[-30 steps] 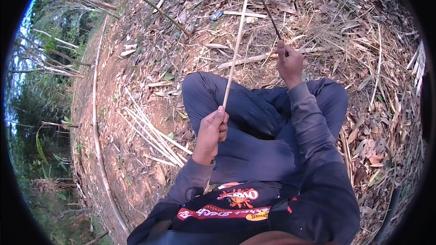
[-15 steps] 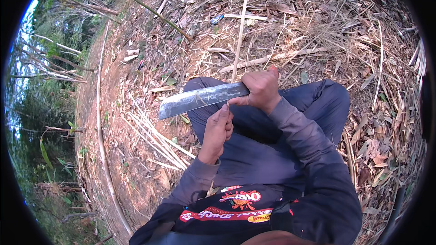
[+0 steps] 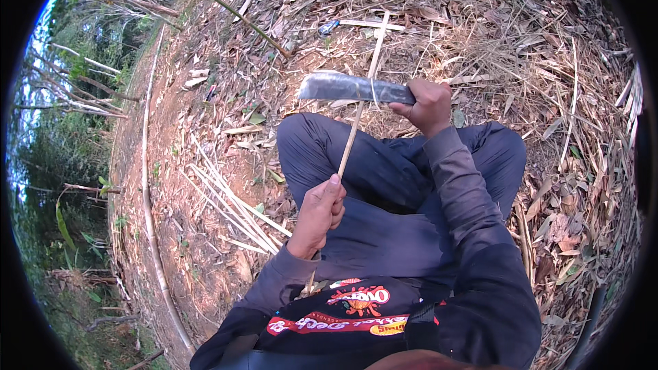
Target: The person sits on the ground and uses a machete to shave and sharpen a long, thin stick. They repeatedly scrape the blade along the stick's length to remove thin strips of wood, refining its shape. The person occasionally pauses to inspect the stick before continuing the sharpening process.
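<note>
My left hand (image 3: pixel 320 214) is closed around a thin bamboo strip (image 3: pixel 351 136), thumb along it. The strip slants up and away over my crossed legs, and its lower end shows below my wrist near my shirt. My right hand (image 3: pixel 429 106) grips a machete (image 3: pixel 343 87) whose handle is hidden in the fist. The broad grey blade points left and lies across the strip, well ahead of my left hand. A pale curled shaving (image 3: pixel 374 91) hangs by the blade, close to the strip.
Several pale split strips (image 3: pixel 236 202) lie fanned on the ground at my left. A long thin pole (image 3: pixel 147 185) lies farther left. Dry leaves and shavings (image 3: pixel 493 48) cover the ground ahead and to the right. A green stem (image 3: pixel 223 10) rises at the far left.
My right hand has moved the machete away from me and to the right, along the strip. My left hand has shifted slightly down and left, still holding the strip.
</note>
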`<state>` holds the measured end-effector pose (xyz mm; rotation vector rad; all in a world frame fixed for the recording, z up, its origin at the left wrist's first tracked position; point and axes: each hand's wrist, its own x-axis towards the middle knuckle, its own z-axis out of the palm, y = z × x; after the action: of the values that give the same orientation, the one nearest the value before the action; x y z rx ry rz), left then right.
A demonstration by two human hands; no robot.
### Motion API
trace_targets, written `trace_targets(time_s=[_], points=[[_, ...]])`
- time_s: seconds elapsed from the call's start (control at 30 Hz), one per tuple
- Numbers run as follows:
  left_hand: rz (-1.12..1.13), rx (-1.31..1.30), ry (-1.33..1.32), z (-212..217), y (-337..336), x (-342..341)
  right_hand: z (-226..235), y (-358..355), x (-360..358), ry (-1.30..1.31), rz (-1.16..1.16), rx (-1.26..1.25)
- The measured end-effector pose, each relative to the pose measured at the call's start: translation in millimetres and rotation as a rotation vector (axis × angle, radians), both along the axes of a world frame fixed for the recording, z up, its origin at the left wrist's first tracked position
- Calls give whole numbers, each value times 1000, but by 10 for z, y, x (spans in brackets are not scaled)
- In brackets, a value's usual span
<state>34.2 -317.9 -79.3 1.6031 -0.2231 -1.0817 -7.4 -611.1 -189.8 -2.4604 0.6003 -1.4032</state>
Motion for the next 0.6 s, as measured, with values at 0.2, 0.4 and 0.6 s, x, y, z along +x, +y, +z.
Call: trace_targets(time_s=[0.2, 0.4, 0.6], points=[[10, 94, 2, -61, 438, 25, -89, -71, -28, 133, -108, 317], [94, 16, -63, -36, 241, 84, 69, 473, 142, 62, 83, 35], [67, 52, -207, 11, 644, 208, -350, -649, 52, 121, -393, 873]])
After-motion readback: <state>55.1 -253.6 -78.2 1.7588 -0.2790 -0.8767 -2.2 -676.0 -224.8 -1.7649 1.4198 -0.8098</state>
